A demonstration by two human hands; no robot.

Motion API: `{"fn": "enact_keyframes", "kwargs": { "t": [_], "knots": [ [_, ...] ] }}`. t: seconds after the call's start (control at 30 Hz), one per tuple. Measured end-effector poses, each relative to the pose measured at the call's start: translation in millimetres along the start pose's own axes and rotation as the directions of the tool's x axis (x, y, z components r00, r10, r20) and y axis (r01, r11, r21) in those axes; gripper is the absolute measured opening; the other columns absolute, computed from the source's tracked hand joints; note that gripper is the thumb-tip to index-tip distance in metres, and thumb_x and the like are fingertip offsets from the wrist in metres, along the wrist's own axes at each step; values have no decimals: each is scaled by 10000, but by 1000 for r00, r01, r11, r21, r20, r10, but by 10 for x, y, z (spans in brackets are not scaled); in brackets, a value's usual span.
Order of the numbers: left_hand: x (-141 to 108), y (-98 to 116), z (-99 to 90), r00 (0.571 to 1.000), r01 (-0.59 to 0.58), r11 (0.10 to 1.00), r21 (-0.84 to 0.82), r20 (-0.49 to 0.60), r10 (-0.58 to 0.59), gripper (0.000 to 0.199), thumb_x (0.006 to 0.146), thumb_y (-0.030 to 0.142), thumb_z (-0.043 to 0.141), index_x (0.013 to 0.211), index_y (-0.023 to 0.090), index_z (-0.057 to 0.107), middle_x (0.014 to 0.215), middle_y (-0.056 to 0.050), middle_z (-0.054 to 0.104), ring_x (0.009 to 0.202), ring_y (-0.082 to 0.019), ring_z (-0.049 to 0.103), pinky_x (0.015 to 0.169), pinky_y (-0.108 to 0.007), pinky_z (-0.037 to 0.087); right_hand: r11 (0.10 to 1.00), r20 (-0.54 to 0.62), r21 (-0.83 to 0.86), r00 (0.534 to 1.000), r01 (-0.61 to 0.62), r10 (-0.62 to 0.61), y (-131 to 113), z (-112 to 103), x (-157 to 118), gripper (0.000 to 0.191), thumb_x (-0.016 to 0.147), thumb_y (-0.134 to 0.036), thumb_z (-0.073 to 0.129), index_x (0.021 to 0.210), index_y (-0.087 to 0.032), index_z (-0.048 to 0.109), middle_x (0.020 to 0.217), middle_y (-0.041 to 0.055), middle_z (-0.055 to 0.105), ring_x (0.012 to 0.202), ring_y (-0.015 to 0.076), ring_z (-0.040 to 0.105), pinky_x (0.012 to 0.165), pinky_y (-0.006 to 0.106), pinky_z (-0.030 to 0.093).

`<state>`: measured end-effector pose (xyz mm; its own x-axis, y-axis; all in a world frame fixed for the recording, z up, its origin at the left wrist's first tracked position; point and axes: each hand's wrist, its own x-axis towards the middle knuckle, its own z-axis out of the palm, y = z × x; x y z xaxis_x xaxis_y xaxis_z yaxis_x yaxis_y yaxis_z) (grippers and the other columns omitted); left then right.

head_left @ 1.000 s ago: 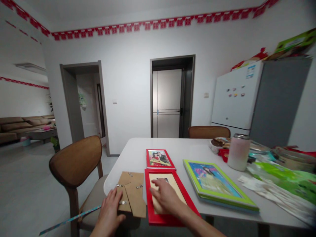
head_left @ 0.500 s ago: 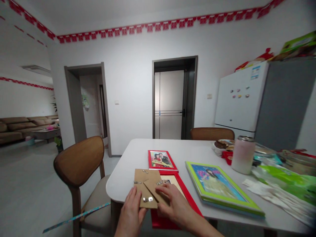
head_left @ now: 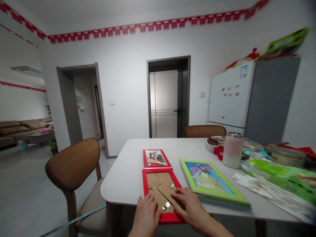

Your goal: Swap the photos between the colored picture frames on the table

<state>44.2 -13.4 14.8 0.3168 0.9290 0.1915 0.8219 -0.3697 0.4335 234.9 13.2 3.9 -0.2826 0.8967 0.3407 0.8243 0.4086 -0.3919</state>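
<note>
A red photo frame (head_left: pixel 172 218) lies face down near the table's front edge. Its brown backing board (head_left: pixel 153 180) rests within the red border, with metal clips and a stand flap showing. My left hand (head_left: pixel 146 212) grips the board's lower left side, fingers bent over it and thumb near the bottom edge. On the right, my right hand (head_left: pixel 189 204) has its fingers curled over the board and flap, with the thumb by the lower border. Just beyond lies another red-framed photo (head_left: pixel 155 158), picture side up.
Green-framed picture (head_left: pixel 209 179) stacked on a blue one lies to the right. Behind it stand a pink-white tumbler (head_left: pixel 232 151), white gloves (head_left: pixel 266 191) and green packaging (head_left: pixel 286 177). A wooden chair (head_left: pixel 74 164) is at the table's left.
The backing board has moved down and right from above the red frame into its opening, both hands still on it. The frame now lies straighter, and the view has turned slightly right.
</note>
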Motion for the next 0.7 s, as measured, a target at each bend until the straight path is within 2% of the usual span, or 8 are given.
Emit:
{"fn": "enact_keyframes", "kwargs": {
  "t": [0.1, 0.17, 0.27, 0.37, 0.57, 0.7],
  "knots": [
    [-43, 1, -10, 1000, -21, 998, -54, 6, 22, 365, 701, 293, 504, 1041, 163, 534, 1214, -110, 467, 1167, -247, 345, 991, -461, 170, 1000, -6, 8, 1000, 21, -21, 20, -13, 96, 292, 753, -261, 387, 929, -202, 613, 951, 70, 568, 883, 187, 476, 798, 289, 350],
    [-65, -5, -2, 999, -43, 995, -86, 23, 45, 439, 640, 306, 582, 1045, 147, 529, 1236, -128, 439, 1175, -267, 329, 995, -464, 166, 999, -23, -46, 1000, -16, 15, 42, 0, 201, 302, 759, -209, 356, 923, -158, 605, 906, 93, 564, 849, 184, 479, 776, 281, 357],
    [-75, -26, 20, 998, -46, 993, -105, 32, 50, 408, 616, 273, 608, 1003, 158, 549, 1225, -112, 456, 1162, -258, 350, 997, -428, 193, 983, -12, -169, 998, -69, 68, 59, 46, 351, 274, 742, -166, 357, 815, -134, 619, 847, 110, 553, 806, 194, 471, 743, 286, 358],
    [-77, -42, 31, 1000, -20, 994, -103, 17, 22, 485, 633, 292, 602, 1086, 149, 504, 1213, -110, 468, 1147, -242, 369, 993, -382, 219, 967, -6, -245, 997, -76, 76, 63, 77, 425, 255, 724, -149, 368, 728, -126, 622, 843, 119, 541, 806, 203, 457, 754, 299, 345],
    [-97, -29, 1, 1000, 19, 994, -107, 14, -17, 549, 652, 311, 599, 1149, 125, 459, 1216, -115, 464, 1136, -236, 379, 981, -352, 242, 968, -9, -241, 997, -71, 71, 86, 41, 371, 285, 732, -161, 350, 679, -118, 627, 809, 115, 539, 795, 194, 461, 750, 293, 345],
    [-87, -58, -12, 1000, 12, 995, -101, 5, -12, 494, 646, 303, 605, 1102, 141, 503, 1195, -104, 485, 1109, -235, 409, 959, -334, 280, 990, -18, -131, 998, 50, -53, -47, 24, 202, 292, 755, -199, 354, 825, -182, 637, 896, 79, 545, 841, 181, 463, 755, 289, 342]
  ]
}}
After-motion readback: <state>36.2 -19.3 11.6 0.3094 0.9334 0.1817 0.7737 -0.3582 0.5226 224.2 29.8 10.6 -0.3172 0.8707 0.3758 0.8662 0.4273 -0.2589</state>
